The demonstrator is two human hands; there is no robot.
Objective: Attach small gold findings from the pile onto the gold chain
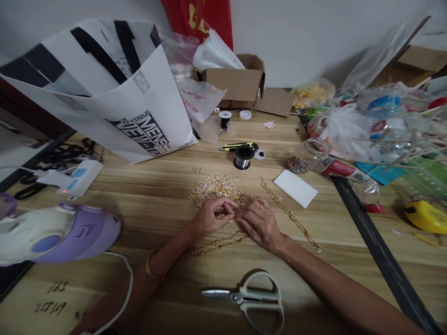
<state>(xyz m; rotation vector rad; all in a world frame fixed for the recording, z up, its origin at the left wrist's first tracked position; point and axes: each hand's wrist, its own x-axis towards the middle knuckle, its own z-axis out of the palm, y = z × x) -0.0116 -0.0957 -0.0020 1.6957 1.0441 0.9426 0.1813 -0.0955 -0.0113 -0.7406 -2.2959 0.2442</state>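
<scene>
My left hand [214, 215] is closed in a pinch at the near edge of a pile of small gold and clear beads [218, 186]. Almost touching it, my right hand [261, 224] has its fingers bent together, a ring on one of them. Whatever lies between the fingertips is too small to make out. A gold chain with beads [218, 244] lies on the table below the hands, one end running under my right hand. To the right, a second gold chain [289, 214] is stretched out flat.
Grey-handled scissors [260, 298] lie in front. Behind the beads are a wire spool [243, 157], a yellow cutter knife [237, 147] and a thread spool [225, 120]. A white pad [295, 188] and a tipped bead jar [314, 151] sit right; a purple-white appliance [77, 232] stands left.
</scene>
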